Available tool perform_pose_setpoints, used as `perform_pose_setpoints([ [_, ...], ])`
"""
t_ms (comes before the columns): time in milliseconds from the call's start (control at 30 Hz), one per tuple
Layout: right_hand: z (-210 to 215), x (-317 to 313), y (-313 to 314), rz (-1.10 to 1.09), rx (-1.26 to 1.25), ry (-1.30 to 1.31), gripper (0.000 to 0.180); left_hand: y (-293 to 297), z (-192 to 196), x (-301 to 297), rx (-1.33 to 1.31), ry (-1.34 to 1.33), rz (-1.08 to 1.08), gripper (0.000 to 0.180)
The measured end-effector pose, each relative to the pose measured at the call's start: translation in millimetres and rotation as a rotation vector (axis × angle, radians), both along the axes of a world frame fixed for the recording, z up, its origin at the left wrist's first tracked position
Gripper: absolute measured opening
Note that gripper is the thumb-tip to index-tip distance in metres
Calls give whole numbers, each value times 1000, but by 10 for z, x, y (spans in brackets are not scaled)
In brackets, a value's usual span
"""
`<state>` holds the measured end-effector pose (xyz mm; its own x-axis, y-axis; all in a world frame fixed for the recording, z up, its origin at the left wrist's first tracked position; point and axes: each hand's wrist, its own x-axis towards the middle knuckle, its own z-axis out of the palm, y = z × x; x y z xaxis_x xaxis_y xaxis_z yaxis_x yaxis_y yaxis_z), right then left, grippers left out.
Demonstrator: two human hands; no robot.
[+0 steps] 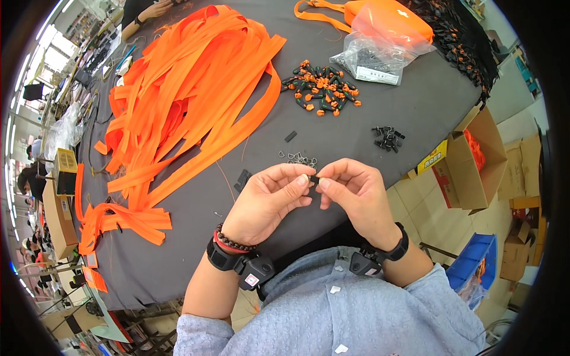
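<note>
My left hand point(276, 193) and my right hand point(355, 190) meet over the near edge of the dark table. Their thumbs and forefingers pinch a small black piece point(314, 179) between them. Fingertips cover much of it, so its exact kind is hidden. Just beyond my hands lies a small heap of metal rings point(304, 160), partly covered by my fingers. Short black strips point(243, 180) rest beside my left hand, and another black strip point(290, 136) lies farther off. Small black parts point(389, 139) form a cluster beyond my right hand.
Long orange zipper tapes point(196, 77) spread over the table's left. Orange-and-black pulls point(320, 89) are heaped at the far middle, near a clear bag point(380, 50) and an orange pouch point(389, 21). Right of the table stand an open carton point(469, 166) and a blue bin point(475, 261).
</note>
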<state>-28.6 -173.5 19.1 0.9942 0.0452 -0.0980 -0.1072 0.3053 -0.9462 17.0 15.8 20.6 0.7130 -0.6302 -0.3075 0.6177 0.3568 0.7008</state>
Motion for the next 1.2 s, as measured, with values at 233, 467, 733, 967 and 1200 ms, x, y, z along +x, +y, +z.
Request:
perform_pose_setpoints([
  [233,-6,-8,34,-7,-49,-16,10,-13,-20,-11,98,-87,26,22],
  [467,-110,-8,89,-139,-260,-226,8,-86,24,-76,447,-386,99,24],
  [733,22,-4,14,-59,-529,-327,5,-53,4,-53,445,-435,44,22],
  [967,57,1,-39,56,-584,-294,6,-85,-1,-91,574,-571,26,17],
  [1200,-58,37,-76,49,-332,-187,7,-124,-14,-89,426,-433,128,18],
])
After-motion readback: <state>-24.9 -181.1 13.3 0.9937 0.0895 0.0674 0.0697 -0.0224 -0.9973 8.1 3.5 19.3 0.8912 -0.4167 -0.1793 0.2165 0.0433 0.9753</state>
